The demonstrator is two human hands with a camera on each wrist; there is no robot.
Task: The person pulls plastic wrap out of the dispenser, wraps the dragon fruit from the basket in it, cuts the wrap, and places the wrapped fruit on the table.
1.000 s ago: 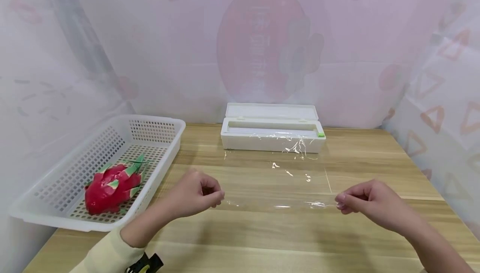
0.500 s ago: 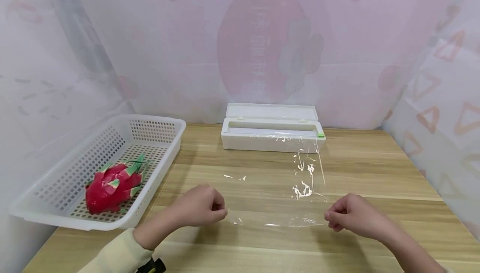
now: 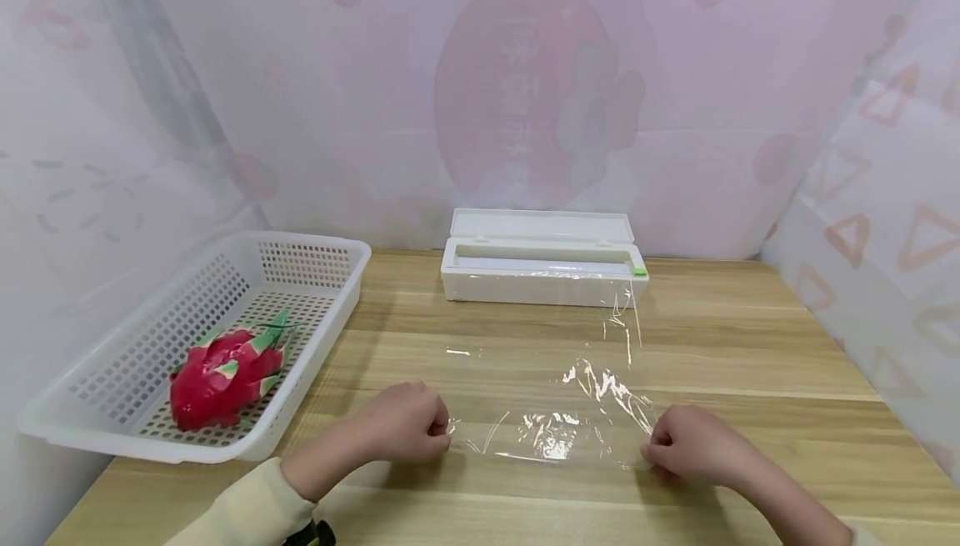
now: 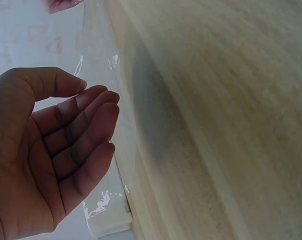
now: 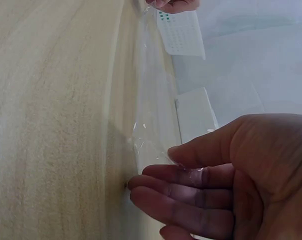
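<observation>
A clear sheet of cling film [image 3: 555,433] stretches from the white dispenser box [image 3: 540,288] at the back of the table towards me. My left hand [image 3: 408,423] pinches its near left corner between thumb and index finger; the other fingers curl loosely in the left wrist view [image 4: 66,145]. At the near right corner, my right hand [image 3: 693,443] pinches the film the same way. Creases run from that corner in the right wrist view, close to the thumb [image 5: 206,147]. Both hands are low over the wooden table, the film's near edge between them.
To the left stands a white perforated basket [image 3: 341,313] with a red dragon fruit [image 3: 225,379] in it. The dispenser's lid [image 3: 542,226] is raised, and a green piece [image 3: 638,272] sits at its right end. Printed cloth walls enclose the table [image 3: 712,321].
Both hands have moved towards me and lower, drawing the film further from the box. The right hand has also shifted left, and the film now lies closer to the table.
</observation>
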